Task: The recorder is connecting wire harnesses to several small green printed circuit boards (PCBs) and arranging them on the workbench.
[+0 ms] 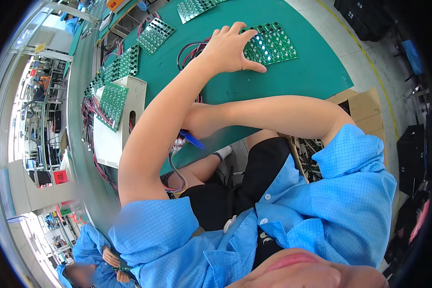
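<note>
My left hand (pixel 230 49) reaches over the bench, its fingers spread on the left end of a green circuit board panel (pixel 281 45). The thumb lies by the panel's near edge. A column of white lights glows on that panel, beside the fingers. My right forearm crosses under the left one, and my right hand (pixel 201 121) is closed at the bench's near edge. From it sticks out a blue pen-like piece (pixel 194 139); its other end is hidden by my left forearm. Thin coloured wires (pixel 179 175) hang below this hand. Dark red and black cables (pixel 189 52) lie beside my left wrist.
More green circuit panels (pixel 156 36) with wires lie along the bench's left and far sides. One panel (pixel 113 103) leans on a white box (pixel 111 139). A cardboard box (pixel 365 108) stands right of the bench. Another person (pixel 93 254) handles a board at lower left.
</note>
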`<state>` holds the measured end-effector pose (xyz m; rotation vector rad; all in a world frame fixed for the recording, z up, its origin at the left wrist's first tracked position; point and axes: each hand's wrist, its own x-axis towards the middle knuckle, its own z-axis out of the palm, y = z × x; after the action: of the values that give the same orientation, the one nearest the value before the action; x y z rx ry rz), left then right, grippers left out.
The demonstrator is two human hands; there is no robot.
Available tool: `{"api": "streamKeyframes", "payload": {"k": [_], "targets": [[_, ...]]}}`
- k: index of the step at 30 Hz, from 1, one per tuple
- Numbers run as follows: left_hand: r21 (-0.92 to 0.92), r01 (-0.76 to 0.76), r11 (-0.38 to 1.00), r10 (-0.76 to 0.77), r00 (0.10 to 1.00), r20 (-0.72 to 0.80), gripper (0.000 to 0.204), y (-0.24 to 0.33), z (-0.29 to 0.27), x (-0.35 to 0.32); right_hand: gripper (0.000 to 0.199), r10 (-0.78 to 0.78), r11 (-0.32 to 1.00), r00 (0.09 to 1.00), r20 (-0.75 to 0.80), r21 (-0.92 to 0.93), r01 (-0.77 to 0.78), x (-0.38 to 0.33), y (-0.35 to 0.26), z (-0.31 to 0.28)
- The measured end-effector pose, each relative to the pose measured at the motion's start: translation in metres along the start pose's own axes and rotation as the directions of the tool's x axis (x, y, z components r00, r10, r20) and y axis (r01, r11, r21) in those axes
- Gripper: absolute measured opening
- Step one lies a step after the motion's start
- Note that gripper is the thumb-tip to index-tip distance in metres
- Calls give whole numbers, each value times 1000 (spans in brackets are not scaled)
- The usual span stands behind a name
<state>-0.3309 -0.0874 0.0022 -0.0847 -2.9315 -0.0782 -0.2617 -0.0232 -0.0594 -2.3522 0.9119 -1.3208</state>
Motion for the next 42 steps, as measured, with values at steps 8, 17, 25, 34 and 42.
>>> {"api": "streamKeyframes", "payload": {"k": [8,17,25,34,42], "targets": [[39,-44,998,45,999,-8,101,0,4,7,42,-57,998,994,-90,-11,56,-2,-3,-4],[125,43,991,-53,995,79,109,8,-17,-7,55,-12,999,1000,22,-47,13,2,4,-2],[-441,486,755,-618,752,-230,45,-4,-130,-203,19,268,947,948,-174,227,-226,19,-10,-42],[-938,341,56,-745,640,188,26,28,-59,-251,20,328,924,943,-62,229,-307,19,-15,-42],[-873,375,312,-795,606,-24,24,35,-50,-266,7,370,904,929,-23,238,-354,25,-26,-44]]}}
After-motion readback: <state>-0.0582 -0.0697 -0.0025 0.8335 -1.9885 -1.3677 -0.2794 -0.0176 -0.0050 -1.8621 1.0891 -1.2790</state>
